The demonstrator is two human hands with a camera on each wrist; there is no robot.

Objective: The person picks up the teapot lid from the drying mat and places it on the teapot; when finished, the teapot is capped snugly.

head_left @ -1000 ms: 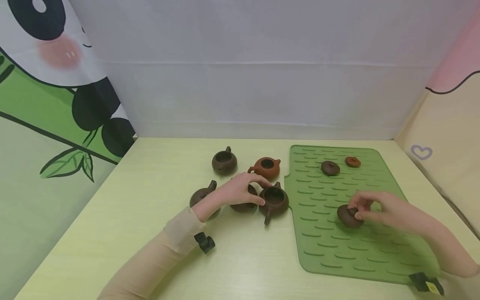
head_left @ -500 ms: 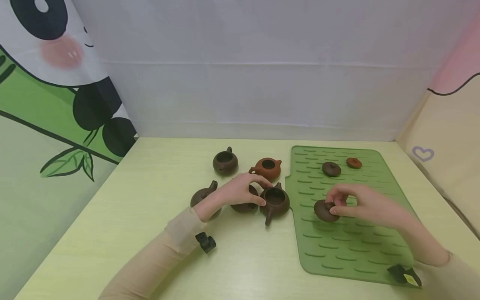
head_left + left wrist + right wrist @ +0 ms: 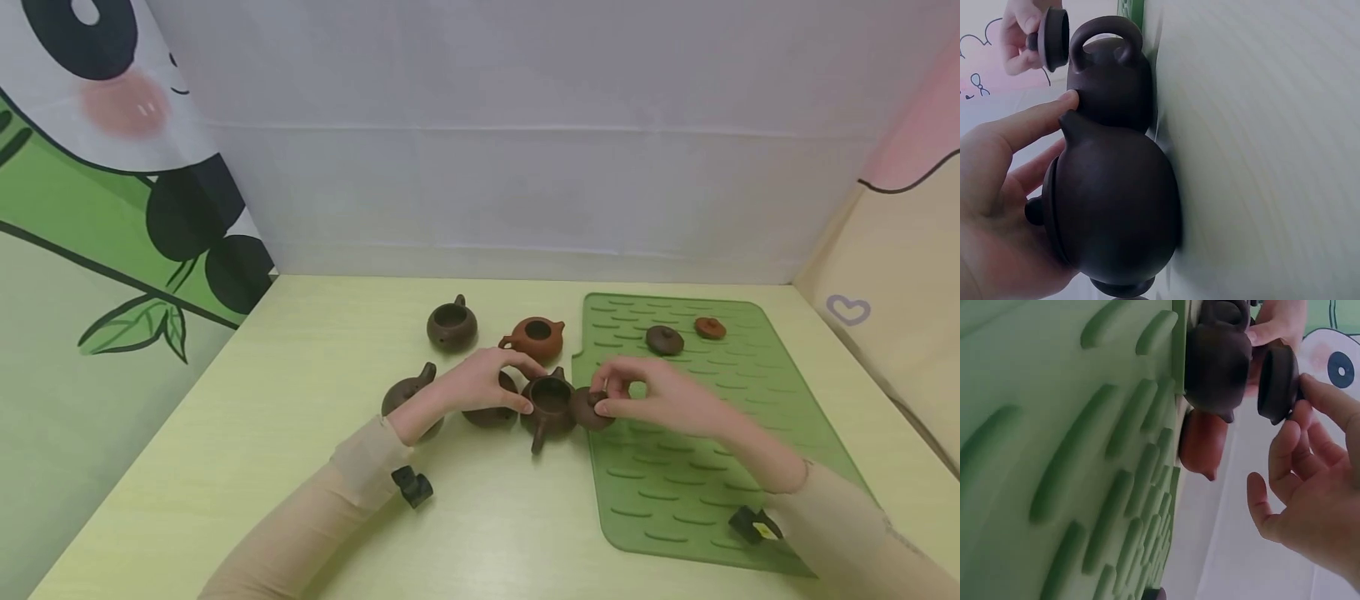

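Observation:
My left hand [image 3: 480,382] reaches over a dark lidded teapot [image 3: 1116,200] and steadies an open dark brown teapot [image 3: 553,423] between thumb and fingers; its thumb tip touches the pot near the rim in the left wrist view. With thumb and fingertips, my right hand [image 3: 663,398] pinches a dark round teapot lid [image 3: 587,410] by its knob. The lid is raised beside the open pot's right side, tilted, its underside facing the pot in the right wrist view [image 3: 1277,384]. The pot's handle points toward me and its spout away.
Behind stand an open dark teapot [image 3: 452,329] and an open reddish teapot [image 3: 542,340]. Another dark teapot [image 3: 401,393] is partly hidden by my left wrist. On the green ribbed mat [image 3: 675,500] at right lie a dark lid [image 3: 665,340] and a reddish lid [image 3: 710,327].
My right hand has lifted the dark lid off the mat's middle and carried it left to the open teapot's side. My left hand has stayed at the teapot.

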